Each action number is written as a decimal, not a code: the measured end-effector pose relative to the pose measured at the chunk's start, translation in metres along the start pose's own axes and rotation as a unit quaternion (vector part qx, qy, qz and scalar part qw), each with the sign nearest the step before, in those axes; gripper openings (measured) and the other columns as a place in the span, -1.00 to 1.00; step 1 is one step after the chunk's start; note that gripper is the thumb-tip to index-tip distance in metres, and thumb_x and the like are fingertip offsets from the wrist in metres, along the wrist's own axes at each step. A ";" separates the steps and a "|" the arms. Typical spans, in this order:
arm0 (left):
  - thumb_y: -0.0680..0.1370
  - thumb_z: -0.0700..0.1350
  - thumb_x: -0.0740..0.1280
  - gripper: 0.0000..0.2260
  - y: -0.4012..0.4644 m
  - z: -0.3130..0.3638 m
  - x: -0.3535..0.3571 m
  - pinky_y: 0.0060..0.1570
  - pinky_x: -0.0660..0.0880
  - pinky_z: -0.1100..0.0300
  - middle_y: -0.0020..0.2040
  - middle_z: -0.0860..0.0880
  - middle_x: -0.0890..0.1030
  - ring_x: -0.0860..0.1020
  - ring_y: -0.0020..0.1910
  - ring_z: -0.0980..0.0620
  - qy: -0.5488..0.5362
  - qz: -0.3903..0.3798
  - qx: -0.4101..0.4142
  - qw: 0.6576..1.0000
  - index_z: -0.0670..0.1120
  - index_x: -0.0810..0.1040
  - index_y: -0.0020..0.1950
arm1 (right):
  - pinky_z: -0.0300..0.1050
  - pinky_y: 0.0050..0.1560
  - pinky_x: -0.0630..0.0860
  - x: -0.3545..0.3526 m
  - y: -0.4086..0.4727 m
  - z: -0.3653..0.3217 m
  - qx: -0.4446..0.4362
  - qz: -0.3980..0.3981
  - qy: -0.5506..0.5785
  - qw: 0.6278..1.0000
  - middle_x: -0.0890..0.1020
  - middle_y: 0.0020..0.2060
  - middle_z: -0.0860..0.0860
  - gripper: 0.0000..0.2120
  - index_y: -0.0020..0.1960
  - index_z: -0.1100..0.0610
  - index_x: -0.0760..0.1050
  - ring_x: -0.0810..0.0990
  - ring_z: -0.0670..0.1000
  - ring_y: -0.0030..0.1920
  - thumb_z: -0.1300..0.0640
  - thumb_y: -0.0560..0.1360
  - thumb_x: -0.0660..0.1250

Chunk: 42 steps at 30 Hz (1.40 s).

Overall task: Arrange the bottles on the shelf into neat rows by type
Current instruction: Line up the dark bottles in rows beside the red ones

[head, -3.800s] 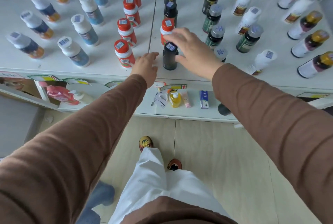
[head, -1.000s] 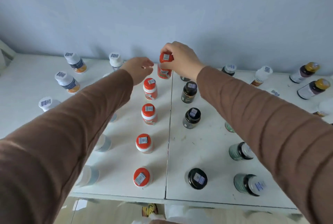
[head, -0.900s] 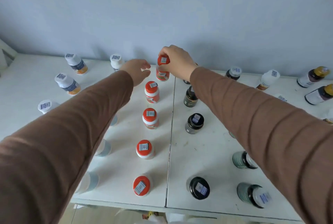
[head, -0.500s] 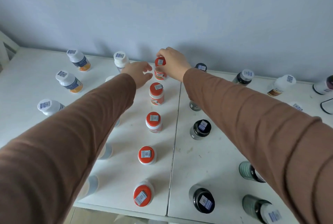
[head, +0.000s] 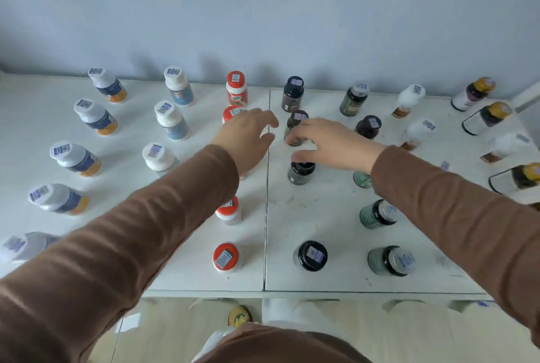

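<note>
— Hands first: what are they doing?

— Right hand point(head: 330, 143) hovers over the black-capped row, fingers spread loosely, thumb beside one dark bottle point(head: 301, 171), fingertips near the next point(head: 295, 128); whether it touches either, I cannot tell. Left hand point(head: 248, 137) floats relaxed above the red-capped row, holding nothing.

— And the shelf point(head: 321, 216)?

— White, two panels meeting at a centre seam, wall behind, front edge near the person.

— Count the bottles.

— Largest groups: five white-capped with orange bases point(head: 95, 118) far left, partly blurred; three white-capped blue ones point(head: 172, 120) visible; four red caps point(head: 225, 257) showing; four black caps; gold-capped ones point(head: 486, 118) at the right edge.

— Room to move?

— Bare surface lies between the black caps, right of the seam.
</note>
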<state>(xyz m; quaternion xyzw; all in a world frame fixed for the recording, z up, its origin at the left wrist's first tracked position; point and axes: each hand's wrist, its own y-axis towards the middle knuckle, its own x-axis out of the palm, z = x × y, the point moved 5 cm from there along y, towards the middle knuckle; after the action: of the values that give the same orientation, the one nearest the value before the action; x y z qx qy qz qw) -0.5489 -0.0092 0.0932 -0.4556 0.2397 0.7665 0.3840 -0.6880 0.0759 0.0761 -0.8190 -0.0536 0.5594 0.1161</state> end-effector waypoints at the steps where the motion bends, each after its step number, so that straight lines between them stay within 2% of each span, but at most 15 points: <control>1: 0.57 -0.10 0.23 -0.76 -0.005 0.002 0.008 0.15 0.38 0.09 0.18 -0.07 0.54 0.48 0.17 -0.10 0.005 -0.015 -0.003 1.000 -0.04 0.49 0.23 | -0.09 0.07 0.39 0.012 -0.007 0.002 0.001 -0.022 -0.018 1.000 0.53 0.19 -0.04 -0.62 0.27 -0.04 0.51 0.49 0.02 0.17 -0.08 0.48 0.39; 6: 0.57 -0.14 0.21 -0.75 -0.020 0.007 0.032 0.22 0.42 0.04 0.21 -0.08 0.54 0.49 0.20 -0.11 0.012 -0.049 -0.015 0.999 -0.04 0.48 0.24 | -0.04 0.10 0.40 0.030 -0.024 -0.001 0.015 0.029 -0.032 0.999 0.53 0.26 0.00 -0.58 0.35 0.01 0.46 0.49 0.11 0.22 0.10 0.51 0.39; 9: 0.60 -0.09 0.17 -0.76 -0.029 0.011 0.032 0.19 0.45 0.03 0.16 -0.09 0.58 0.52 0.14 -0.13 -0.046 -0.054 -0.053 0.996 -0.05 0.48 0.24 | -0.03 0.12 0.49 0.017 -0.039 -0.002 0.078 0.086 0.135 0.984 0.61 0.09 -0.07 -0.61 0.26 -0.07 0.49 0.58 0.03 0.12 0.02 0.45 0.44; 11: 0.63 0.01 0.11 -0.72 -0.036 0.013 0.032 0.17 0.48 0.00 0.10 -0.14 0.59 0.53 0.11 -0.14 -0.154 -0.084 -0.106 0.979 -0.07 0.50 0.18 | -0.01 0.10 0.52 0.003 -0.051 -0.006 0.085 0.117 0.241 0.960 0.66 0.01 -0.05 -0.69 0.16 -0.02 0.51 0.62 -0.02 0.01 -0.03 0.45 0.44; 14: 0.62 0.19 0.02 -0.57 -0.052 0.025 0.039 0.19 0.53 -0.01 0.05 -0.17 0.64 0.61 0.02 -0.10 -0.406 -0.177 -0.198 0.875 -0.08 0.51 0.12 | -0.05 -0.01 0.61 -0.016 -0.069 -0.014 0.106 0.152 0.351 0.918 0.70 -0.07 0.08 -0.69 0.07 0.11 0.56 0.67 0.05 -0.11 -0.10 0.49 0.41; 18: 0.59 0.27 -0.01 -0.43 -0.067 0.048 0.047 -0.14 0.53 0.10 -0.26 -0.14 0.57 0.51 -0.32 -0.04 -0.602 -0.274 -0.211 0.719 -0.18 0.51 0.08 | -0.15 -0.28 0.59 -0.028 -0.088 -0.023 0.146 0.197 0.363 0.899 0.64 -0.33 0.03 -0.55 -0.15 0.12 0.52 0.62 -0.04 -0.36 -0.29 0.44 0.37; 20: 0.58 0.28 -0.03 -0.42 -0.073 0.056 0.049 -0.22 0.51 0.16 -0.31 -0.11 0.54 0.48 -0.35 -0.01 -0.632 -0.303 -0.203 0.684 -0.19 0.51 0.06 | -0.19 -0.36 0.51 -0.029 -0.094 -0.026 0.154 0.210 0.350 0.900 0.62 -0.40 -0.02 -0.52 -0.16 0.10 0.50 0.59 -0.09 -0.41 -0.34 0.43 0.33; 22: 0.59 0.27 -0.03 -0.42 -0.075 0.057 0.051 -0.22 0.52 0.18 -0.31 -0.10 0.53 0.48 -0.35 0.01 -0.642 -0.308 -0.196 0.674 -0.19 0.50 0.06 | -0.21 -0.35 0.48 -0.028 -0.099 -0.028 0.155 0.222 0.349 0.897 0.60 -0.39 -0.05 -0.53 -0.17 0.09 0.52 0.56 -0.11 -0.40 -0.35 0.43 0.33; 26: 0.61 0.22 0.00 -0.49 -0.076 0.050 0.058 -0.09 0.57 0.12 -0.18 -0.16 0.57 0.53 -0.25 -0.03 -0.631 -0.283 -0.200 0.694 -0.17 0.49 0.15 | -0.20 -0.25 0.51 -0.022 -0.110 -0.029 0.140 0.212 0.352 0.901 0.59 -0.26 -0.08 -0.62 -0.01 0.09 0.61 0.52 -0.11 -0.29 -0.24 0.48 0.36; 29: 0.63 0.12 0.09 -0.60 -0.075 0.045 0.063 0.11 0.53 0.06 0.03 -0.19 0.60 0.59 -0.08 -0.06 -0.595 -0.249 -0.199 0.738 -0.14 0.47 0.26 | -0.18 -0.09 0.55 -0.017 -0.112 -0.029 0.112 0.195 0.341 0.913 0.62 -0.09 -0.05 -0.75 0.13 0.05 0.60 0.56 -0.11 -0.14 -0.04 0.51 0.41; 33: 0.64 -0.06 0.16 -0.74 -0.074 0.042 0.069 0.23 0.48 0.10 0.23 -0.13 0.56 0.55 0.12 -0.03 -0.458 -0.239 -0.178 0.837 -0.06 0.45 0.29 | -0.13 0.09 0.47 0.001 -0.110 -0.026 0.086 0.161 0.236 0.955 0.61 0.04 -0.05 -0.65 0.22 0.04 0.57 0.58 -0.05 0.03 0.08 0.45 0.47; 35: 0.63 -0.11 0.16 -0.74 -0.071 0.040 0.069 0.28 0.44 0.09 0.27 -0.14 0.55 0.53 0.20 -0.06 -0.301 -0.235 -0.143 0.913 -0.06 0.48 0.29 | -0.07 0.09 0.46 0.014 -0.109 -0.027 0.083 0.143 0.157 0.974 0.56 0.03 -0.07 -0.62 0.23 0.01 0.56 0.55 -0.02 0.05 0.07 0.43 0.48; 37: 0.62 -0.12 0.17 -0.68 -0.068 0.038 0.069 0.31 0.36 0.10 0.34 -0.11 0.50 0.47 0.30 -0.11 -0.118 -0.223 -0.096 0.963 -0.06 0.44 0.37 | -0.07 0.04 0.42 0.027 -0.108 -0.030 0.079 0.123 0.096 0.985 0.50 0.01 -0.07 -0.62 0.24 -0.01 0.54 0.51 0.01 0.04 0.07 0.44 0.46; 39: 0.61 -0.10 0.20 -0.65 -0.067 0.034 0.069 0.30 0.36 0.10 0.37 -0.07 0.48 0.47 0.30 -0.10 -0.043 -0.199 -0.076 0.976 -0.01 0.41 0.40 | -0.06 0.00 0.40 0.041 -0.105 -0.033 0.068 0.106 0.064 0.990 0.49 0.03 -0.03 -0.62 0.25 0.00 0.52 0.51 0.05 0.06 0.08 0.45 0.44; 42: 0.56 -0.07 0.28 -0.66 -0.066 0.028 0.069 0.24 0.44 0.06 0.31 -0.05 0.51 0.52 0.21 -0.07 -0.027 -0.176 -0.063 0.982 0.02 0.44 0.35 | -0.01 0.04 0.41 0.056 -0.100 -0.034 0.055 0.082 0.039 0.994 0.50 0.09 0.04 -0.62 0.27 0.04 0.50 0.49 0.09 0.12 0.11 0.47 0.42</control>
<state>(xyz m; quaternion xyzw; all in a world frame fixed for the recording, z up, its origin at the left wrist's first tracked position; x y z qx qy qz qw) -0.5299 0.0756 0.0445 -0.4935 0.0966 0.7123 0.4897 -0.6310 0.1800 0.0620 -0.8344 0.0492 0.5363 0.1173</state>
